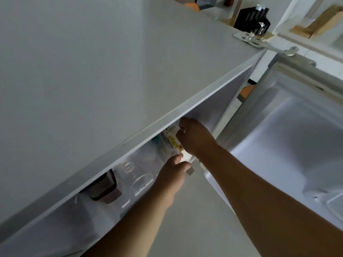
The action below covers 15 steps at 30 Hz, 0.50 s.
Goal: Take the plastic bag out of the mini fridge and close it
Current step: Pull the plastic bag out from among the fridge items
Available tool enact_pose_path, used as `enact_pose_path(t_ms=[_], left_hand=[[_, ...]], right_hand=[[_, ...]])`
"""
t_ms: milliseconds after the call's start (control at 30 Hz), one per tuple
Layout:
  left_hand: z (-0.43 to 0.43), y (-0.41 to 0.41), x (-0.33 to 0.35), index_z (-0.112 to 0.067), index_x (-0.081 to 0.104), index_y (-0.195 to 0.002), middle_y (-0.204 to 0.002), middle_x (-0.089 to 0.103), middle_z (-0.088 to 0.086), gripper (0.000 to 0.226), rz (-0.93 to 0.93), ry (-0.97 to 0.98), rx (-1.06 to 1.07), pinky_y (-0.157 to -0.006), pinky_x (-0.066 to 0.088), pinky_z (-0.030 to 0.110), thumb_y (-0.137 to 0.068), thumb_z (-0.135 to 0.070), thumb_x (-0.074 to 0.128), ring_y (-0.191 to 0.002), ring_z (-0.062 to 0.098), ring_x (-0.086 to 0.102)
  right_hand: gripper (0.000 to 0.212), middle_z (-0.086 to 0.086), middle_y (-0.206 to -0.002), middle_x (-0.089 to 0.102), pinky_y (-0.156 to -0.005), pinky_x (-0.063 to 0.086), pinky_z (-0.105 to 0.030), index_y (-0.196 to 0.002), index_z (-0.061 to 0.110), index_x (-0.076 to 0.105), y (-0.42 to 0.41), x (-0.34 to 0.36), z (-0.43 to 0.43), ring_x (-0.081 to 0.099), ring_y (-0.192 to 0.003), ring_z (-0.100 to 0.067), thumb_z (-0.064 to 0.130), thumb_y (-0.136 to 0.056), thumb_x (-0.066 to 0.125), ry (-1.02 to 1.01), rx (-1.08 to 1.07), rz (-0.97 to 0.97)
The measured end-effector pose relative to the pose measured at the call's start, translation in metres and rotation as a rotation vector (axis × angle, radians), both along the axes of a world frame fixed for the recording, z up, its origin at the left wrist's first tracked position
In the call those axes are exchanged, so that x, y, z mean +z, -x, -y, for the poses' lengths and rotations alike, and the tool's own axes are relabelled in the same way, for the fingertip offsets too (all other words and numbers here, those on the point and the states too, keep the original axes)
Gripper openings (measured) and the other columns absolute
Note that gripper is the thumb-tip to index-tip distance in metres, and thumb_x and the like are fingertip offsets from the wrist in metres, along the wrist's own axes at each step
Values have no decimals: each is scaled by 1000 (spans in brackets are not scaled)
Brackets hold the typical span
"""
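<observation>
I look down over the grey top of the mini fridge (pixel 111 71), whose door (pixel 297 138) hangs open to the right. Just under the top's front edge a clear plastic bag (pixel 169 140) with white and yellow labels sits inside the fridge. My right hand (pixel 194 138) reaches in from the right, its fingers closed on the bag's upper right part. My left hand (pixel 172 175) comes up from below and grips the bag's lower edge. Most of the bag is hidden by the fridge top and by my hands.
A dark brown container (pixel 105 188) and a clear plastic piece (pixel 141 182) sit in the fridge to the left of the bag. A metal hinge (pixel 259 41) joins door and fridge top. A black knife block (pixel 252 17) stands behind. Pale floor (pixel 200 219) lies below.
</observation>
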<state>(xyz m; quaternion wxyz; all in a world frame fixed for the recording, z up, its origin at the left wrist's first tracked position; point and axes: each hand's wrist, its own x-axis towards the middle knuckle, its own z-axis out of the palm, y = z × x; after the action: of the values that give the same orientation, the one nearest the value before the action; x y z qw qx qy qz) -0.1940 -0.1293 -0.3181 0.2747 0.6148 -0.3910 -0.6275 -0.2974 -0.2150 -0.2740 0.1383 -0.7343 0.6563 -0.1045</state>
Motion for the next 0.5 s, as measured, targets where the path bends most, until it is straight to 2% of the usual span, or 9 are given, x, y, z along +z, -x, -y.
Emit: enact_pose_path(t_ms=[100, 167, 267, 333, 400, 500], left_hand=[[13, 2, -3, -34, 50, -148, -149, 50, -12, 52, 53, 103, -38, -95, 36, 25, -97, -29, 57, -123, 6, 48], [20, 2, -10, -35, 49, -148, -156, 47, -10, 53, 101, 150, -31, -90, 39, 22, -96, -26, 55, -129, 9, 49], [27, 1, -12, -36, 52, -145, -154, 50, -10, 52, 136, 196, -24, -92, 40, 23, -94, -25, 53, -130, 8, 50], [27, 4, -12, -37, 53, -144, -151, 52, -12, 52, 120, 217, -9, -94, 40, 25, -94, -26, 54, -129, 6, 50], [20, 7, -11, -34, 55, -143, -148, 55, -13, 49, 87, 204, 11, -97, 41, 24, -94, -26, 55, -127, 3, 52], [0, 7, -16, -29, 64, -134, -135, 67, -12, 39, 101, 186, 6, -93, 46, 17, -95, -24, 56, -117, -3, 61]], right_hand=[[22, -17, -115, 66, -85, 56, -42, -117, 8, 64, -2, -1, 17, 65, -100, -36, 18, -102, 51, -40, -11, 66], [23, -19, -117, 67, -91, 56, -46, -118, 7, 64, -5, -4, 23, 64, -105, -38, 19, -104, 50, -31, 1, 100], [29, -16, -126, 68, -92, 53, -39, -129, 12, 66, -10, -9, 29, 65, -112, -35, 20, -107, 51, 53, 17, 105], [35, -11, -137, 66, -99, 53, -39, -141, 18, 61, -10, -11, 27, 64, -120, -30, 22, -107, 51, 69, 14, 160], [39, -8, -139, 65, -96, 55, -40, -143, 22, 56, -6, -14, 18, 64, -119, -29, 25, -105, 55, 111, -8, 187], [40, -10, -130, 64, -84, 56, -40, -133, 17, 59, 6, -17, -10, 61, -115, -31, 20, -94, 67, 280, -67, 158]])
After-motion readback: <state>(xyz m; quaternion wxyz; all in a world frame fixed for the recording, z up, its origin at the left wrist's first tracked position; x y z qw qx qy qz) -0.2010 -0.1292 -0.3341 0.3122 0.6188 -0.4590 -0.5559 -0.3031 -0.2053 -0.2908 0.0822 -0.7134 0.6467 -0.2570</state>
